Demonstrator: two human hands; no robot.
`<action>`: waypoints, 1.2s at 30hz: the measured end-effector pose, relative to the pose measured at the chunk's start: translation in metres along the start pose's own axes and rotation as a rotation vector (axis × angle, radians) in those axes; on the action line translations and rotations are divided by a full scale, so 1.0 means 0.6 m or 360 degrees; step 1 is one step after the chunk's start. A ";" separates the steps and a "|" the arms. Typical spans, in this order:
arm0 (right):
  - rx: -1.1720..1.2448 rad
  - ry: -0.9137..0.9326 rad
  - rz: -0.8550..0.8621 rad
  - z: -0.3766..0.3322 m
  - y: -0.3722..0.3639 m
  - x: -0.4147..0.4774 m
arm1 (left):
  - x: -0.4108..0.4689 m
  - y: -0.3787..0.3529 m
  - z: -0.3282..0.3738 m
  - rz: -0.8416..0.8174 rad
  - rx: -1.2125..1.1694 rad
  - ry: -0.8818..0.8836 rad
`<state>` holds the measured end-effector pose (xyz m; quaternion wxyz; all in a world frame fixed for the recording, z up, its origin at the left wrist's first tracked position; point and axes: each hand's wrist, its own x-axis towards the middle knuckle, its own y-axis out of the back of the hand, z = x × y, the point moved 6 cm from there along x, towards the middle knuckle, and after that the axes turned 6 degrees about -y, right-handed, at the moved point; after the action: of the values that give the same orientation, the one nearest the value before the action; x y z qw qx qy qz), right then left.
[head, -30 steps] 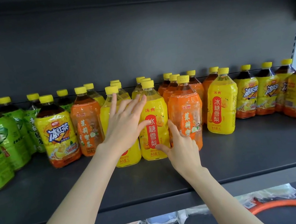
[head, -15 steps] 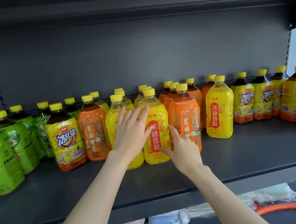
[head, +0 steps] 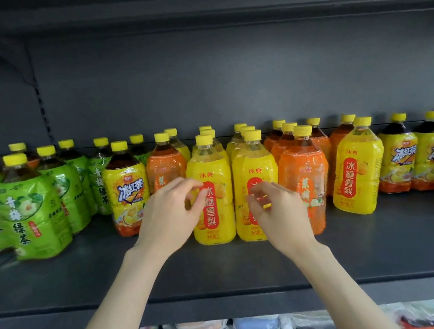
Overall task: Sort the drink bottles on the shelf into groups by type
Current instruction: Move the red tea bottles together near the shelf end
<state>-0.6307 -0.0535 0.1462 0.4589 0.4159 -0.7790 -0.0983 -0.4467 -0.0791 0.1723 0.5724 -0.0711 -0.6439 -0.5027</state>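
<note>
- Bottles with yellow labels (head: 217, 229), two side by side, stand upright at the front of a grey shelf (head: 226, 268).
- Left hand (head: 171, 214) and right hand (head: 277, 209) hover just before them, fingers loosely curled, gripping nothing.
- A matching stray bottle (head: 356, 170) stands rightward beyond an orange bottle (head: 302, 162), nearer the right hand.
</note>
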 end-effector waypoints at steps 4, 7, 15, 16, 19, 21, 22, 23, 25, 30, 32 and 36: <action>0.0154 0.0083 -0.0025 -0.068 -0.051 0.005 | -0.033 0.046 -0.090 0.0165 -0.0087 0.0248; 0.0209 0.0088 -0.0030 -0.111 -0.105 0.010 | -0.051 0.063 -0.166 0.0280 -0.0118 0.0391; 0.0195 -0.0068 0.0068 -0.182 -0.250 0.054 | -0.037 0.063 -0.331 0.0373 -0.0130 0.0574; 0.0198 -0.0094 0.0096 -0.186 -0.260 0.062 | -0.027 0.058 -0.343 0.0346 -0.0189 0.0577; 0.0143 -0.0155 0.0175 -0.193 -0.283 0.087 | -0.004 0.033 -0.373 0.0201 -0.0399 0.0615; 0.0092 -0.0188 0.0203 -0.194 -0.293 0.098 | -0.001 0.018 -0.386 0.0112 -0.0543 0.0661; 0.0089 -0.0206 0.0197 -0.194 -0.297 0.103 | -0.001 0.013 -0.391 0.0092 -0.0607 0.0670; 0.0105 -0.0224 0.0174 -0.193 -0.302 0.109 | -0.001 0.010 -0.395 0.0088 -0.0648 0.0662; 0.0174 -0.0276 0.0099 -0.190 -0.314 0.123 | 0.000 0.010 -0.404 0.0100 -0.0691 0.0646; 0.0116 -0.0385 0.0066 -0.181 -0.325 0.144 | -0.007 0.008 -0.413 0.0064 -0.0849 0.0644; 0.0002 -0.0379 0.0110 -0.182 -0.322 0.144 | -0.010 0.003 -0.418 0.0046 -0.0932 0.0652; 0.0002 -0.0340 0.0186 -0.186 -0.316 0.144 | -0.017 -0.001 -0.425 0.0073 -0.1042 0.0682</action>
<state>-0.4564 -0.2123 0.1618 0.3780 0.3573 -0.8464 -0.1147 -0.2740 -0.2603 0.1229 0.6520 -0.1578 -0.3137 -0.6720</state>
